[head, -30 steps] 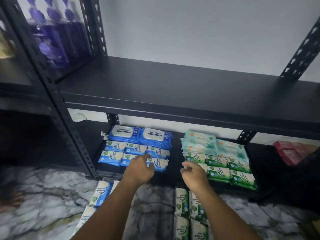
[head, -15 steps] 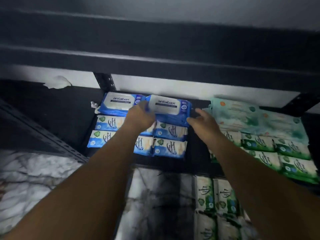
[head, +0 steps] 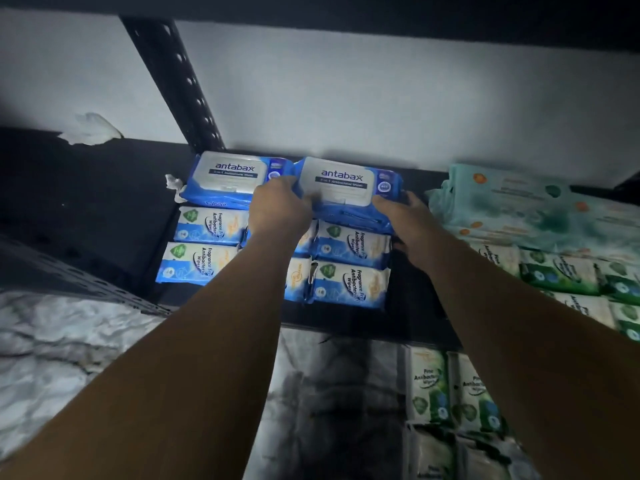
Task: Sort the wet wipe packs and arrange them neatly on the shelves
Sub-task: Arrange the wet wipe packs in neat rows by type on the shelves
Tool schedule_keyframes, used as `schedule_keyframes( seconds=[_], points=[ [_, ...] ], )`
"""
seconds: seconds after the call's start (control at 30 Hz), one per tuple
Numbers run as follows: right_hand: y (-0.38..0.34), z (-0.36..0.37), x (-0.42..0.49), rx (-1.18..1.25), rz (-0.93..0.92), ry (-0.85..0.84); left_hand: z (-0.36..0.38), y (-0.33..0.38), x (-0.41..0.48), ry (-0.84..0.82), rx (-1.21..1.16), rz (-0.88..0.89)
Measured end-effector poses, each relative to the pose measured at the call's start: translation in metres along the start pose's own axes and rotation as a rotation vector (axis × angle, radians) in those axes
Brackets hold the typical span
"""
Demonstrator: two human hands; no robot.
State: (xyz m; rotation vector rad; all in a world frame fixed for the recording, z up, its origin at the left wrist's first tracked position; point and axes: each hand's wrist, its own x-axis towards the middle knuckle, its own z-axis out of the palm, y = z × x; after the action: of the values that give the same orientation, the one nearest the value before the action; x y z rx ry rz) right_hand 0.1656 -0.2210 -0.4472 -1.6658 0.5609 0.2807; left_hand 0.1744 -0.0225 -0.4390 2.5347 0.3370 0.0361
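A dark shelf (head: 104,209) carries two large blue packs (head: 228,178) at 12 o'clock against the wall, small blue packs (head: 204,244) in rows just in front of them, teal packs (head: 519,209) at 2 o'clock and green packs (head: 561,271) at 3 o'clock. More green packs (head: 450,386) lie on the marble floor (head: 69,341) at 5 o'clock.

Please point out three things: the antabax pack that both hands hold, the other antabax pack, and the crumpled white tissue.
Held antabax pack (head: 341,183), head view, white lid.
Other antabax pack (head: 230,171), head view, white lid.
Crumpled white tissue (head: 91,129), head view, its middle.
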Motion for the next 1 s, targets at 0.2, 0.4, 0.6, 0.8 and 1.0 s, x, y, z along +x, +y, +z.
schedule_keyframes(
  seconds=[0.2,0.4,0.6,0.8,1.0],
  points=[
    [-0.004,0.004,0.008,0.106,0.038,0.069,0.008,0.004,-0.004,0.031,-0.066,-0.038],
    [0.003,-0.004,0.014,0.191,0.007,0.189,0.014,0.010,-0.004,-0.009,-0.060,0.004],
    [0.012,-0.016,0.016,0.156,-0.058,0.232,0.018,0.025,0.001,-0.077,0.006,0.096],
    [0.011,-0.005,0.020,0.088,-0.079,0.142,0.024,0.029,0.010,-0.367,-0.269,-0.064],
    [0.005,-0.010,0.020,0.147,-0.070,0.062,0.034,0.025,0.019,-0.428,-0.502,-0.125]
  ],
)
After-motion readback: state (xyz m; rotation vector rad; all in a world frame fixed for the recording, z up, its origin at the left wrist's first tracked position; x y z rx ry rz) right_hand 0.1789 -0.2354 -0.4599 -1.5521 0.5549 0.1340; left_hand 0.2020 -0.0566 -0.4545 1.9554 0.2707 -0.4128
